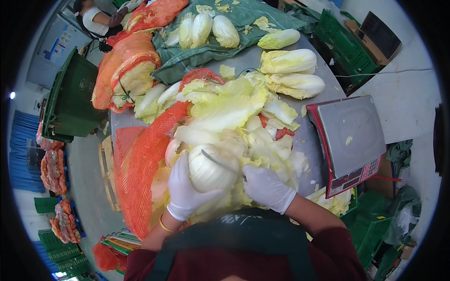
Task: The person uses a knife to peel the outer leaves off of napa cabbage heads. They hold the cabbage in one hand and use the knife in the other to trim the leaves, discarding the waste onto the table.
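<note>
A napa cabbage [213, 172] lies before me with its pale base up. My left hand [188, 186], in a white glove, grips its left and near side. My right hand [263, 184], gloved too, is closed around the handle of a knife with a curved metal blade [219, 164]; the blade lies across the top of the cabbage. Loose cabbage leaves [228, 105] are heaped beyond and to the right. An orange mesh sack [151, 151] spreads along the left. Trimmed cabbages [291, 73] rest farther off at the right, and several others [202, 30] lie on green sheeting.
A scale [353, 133] with a metal platform stands at the right of the metal table [309, 140]. A filled orange mesh sack [128, 75] is at the far left, near a green bin [75, 98]. Green crates [346, 45] stand beyond the table. Another person [96, 21] works at the upper left.
</note>
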`<state>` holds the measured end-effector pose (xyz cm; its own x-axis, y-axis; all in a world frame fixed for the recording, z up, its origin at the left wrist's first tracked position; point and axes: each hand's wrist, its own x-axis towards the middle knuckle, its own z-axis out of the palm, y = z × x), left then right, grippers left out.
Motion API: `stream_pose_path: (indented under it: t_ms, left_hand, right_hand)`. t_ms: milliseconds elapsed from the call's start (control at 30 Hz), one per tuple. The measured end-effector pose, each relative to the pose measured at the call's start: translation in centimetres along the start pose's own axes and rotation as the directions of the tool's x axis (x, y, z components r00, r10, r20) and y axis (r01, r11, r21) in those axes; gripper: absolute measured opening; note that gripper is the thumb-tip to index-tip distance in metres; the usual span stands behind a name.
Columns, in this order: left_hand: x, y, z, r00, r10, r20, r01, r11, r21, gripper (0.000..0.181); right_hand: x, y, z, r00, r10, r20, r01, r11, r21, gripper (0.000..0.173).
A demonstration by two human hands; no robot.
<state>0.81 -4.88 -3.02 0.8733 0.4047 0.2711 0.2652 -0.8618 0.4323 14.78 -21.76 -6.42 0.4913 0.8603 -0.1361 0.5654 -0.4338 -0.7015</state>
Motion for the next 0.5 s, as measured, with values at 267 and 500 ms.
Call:
stream_pose_path:
  t_ms: [267,500]
  left_hand:
    - [0.1,0.0,1.2,0.997,-0.083,-0.008,0.083,0.996,-0.015,0.108]
    - [-0.5,-1.1,1.8,0.992,-0.090,-0.085,0.095,0.994,0.055,0.103]
  right_hand:
    - [2.6,0.9,-0.3,0.995,0.022,0.094,-0.017,0.998,-0.061,0.016]
    - [5.1,0.0,-1.2,0.968,0.022,0.251,0.021,0.985,-0.169,0.021]
